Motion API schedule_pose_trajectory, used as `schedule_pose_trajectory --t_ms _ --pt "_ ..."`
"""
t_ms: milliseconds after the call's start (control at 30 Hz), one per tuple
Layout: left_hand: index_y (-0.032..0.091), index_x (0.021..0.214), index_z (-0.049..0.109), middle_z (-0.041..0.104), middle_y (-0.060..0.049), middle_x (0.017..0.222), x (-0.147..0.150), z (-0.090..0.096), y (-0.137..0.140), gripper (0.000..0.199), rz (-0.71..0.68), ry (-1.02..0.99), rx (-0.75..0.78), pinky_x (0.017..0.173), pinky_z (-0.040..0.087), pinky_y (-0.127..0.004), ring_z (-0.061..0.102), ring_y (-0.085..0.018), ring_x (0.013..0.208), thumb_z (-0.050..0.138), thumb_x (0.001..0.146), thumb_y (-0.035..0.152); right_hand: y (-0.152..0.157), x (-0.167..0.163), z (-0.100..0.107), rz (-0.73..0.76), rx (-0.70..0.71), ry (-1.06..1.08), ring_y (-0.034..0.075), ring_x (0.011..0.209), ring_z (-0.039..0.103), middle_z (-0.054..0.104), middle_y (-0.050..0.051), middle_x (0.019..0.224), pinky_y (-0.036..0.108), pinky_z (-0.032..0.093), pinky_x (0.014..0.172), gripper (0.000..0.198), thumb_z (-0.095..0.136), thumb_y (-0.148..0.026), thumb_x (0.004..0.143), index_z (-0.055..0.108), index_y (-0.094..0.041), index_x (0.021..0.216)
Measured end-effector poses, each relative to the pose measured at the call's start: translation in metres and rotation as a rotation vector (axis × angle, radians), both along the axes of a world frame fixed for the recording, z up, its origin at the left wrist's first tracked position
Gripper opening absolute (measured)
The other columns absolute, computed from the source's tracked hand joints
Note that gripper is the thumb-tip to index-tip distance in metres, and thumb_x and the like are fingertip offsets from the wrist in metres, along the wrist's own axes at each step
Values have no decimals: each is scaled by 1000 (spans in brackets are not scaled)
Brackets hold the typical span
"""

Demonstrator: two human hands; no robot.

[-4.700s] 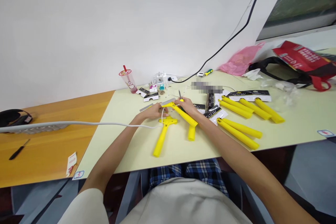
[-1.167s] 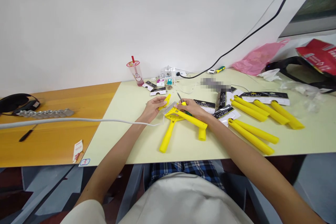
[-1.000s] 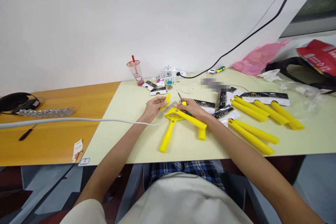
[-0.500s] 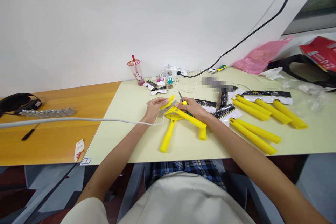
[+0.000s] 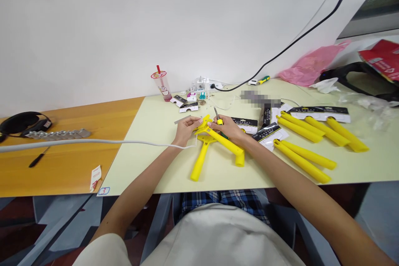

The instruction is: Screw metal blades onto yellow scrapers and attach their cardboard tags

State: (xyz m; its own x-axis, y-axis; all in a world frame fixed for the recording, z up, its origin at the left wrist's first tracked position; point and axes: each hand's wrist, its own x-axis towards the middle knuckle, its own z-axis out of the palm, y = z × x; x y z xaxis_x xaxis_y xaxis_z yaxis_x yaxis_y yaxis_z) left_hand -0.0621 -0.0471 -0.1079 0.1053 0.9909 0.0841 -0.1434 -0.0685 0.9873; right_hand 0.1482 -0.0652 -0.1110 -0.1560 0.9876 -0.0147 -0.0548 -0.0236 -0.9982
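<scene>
My left hand (image 5: 186, 129) is closed in a pinch on a small yellow plastic piece (image 5: 205, 121), which sits against the head of a yellow scraper (image 5: 226, 141). My right hand (image 5: 229, 128) grips that scraper near its head. It also keeps a screwdriver (image 5: 220, 121) among the fingers, dark shaft pointing up, its green-and-yellow handle mostly hidden by the palm. Beneath them a second yellow scraper (image 5: 199, 162) lies on the table, handle toward me. A thin metal strip (image 5: 182, 119) shows just behind my left hand.
On the right lie several yellow handles (image 5: 305, 160) and black-and-white packaging cards (image 5: 269, 135). A cup with a straw (image 5: 162, 87) and a power strip (image 5: 201, 85) stand by the wall. A white cable (image 5: 124, 141) crosses in front from the left. Headphones (image 5: 25, 124) rest on the orange table.
My left hand has brought the small yellow piece rightward onto the scraper's head; before, it was held apart, with a grey metal surface showing between. My right hand stays nearly in place.
</scene>
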Motion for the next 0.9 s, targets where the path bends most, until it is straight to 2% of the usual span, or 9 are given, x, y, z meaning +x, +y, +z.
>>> schedule_pose_trajectory --t_ms 167,333,667,900 --pt "18 88 84 81 -7 85 2 1 -2 47 8 60 93 79 59 -34 74 -19 80 102 64 54 4 -1 -6 -13 12 -9 15 64 66 68 -5 72 24 51 57 60 98 -61 67 55 -24 88" --pt "18 90 84 82 -8 89 3 -1 -2 45 -3 75 170 84 62 -37 75 -20 83 102 67 52 0 -2 2 -10 12 24 16 67 70 67 -6 72 25 54 58 63 99 -62 64 53 -25 86" --pt "19 87 84 82 -8 91 4 -7 0 42 -1 84 203 86 63 -40 75 -22 84 101 69 53 -9 -4 13 -9 -18 45 11 58 59 65 -7 72 22 48 48 65 102 -56 61 50 -25 86" --pt "19 91 86 83 -8 95 2 -8 2 39 4 92 229 92 63 -43 77 -24 91 100 70 49 -8 -5 14 -9 -42 63 18 69 74 70 -4 79 21 50 47 67 102 -57 61 49 -26 85"
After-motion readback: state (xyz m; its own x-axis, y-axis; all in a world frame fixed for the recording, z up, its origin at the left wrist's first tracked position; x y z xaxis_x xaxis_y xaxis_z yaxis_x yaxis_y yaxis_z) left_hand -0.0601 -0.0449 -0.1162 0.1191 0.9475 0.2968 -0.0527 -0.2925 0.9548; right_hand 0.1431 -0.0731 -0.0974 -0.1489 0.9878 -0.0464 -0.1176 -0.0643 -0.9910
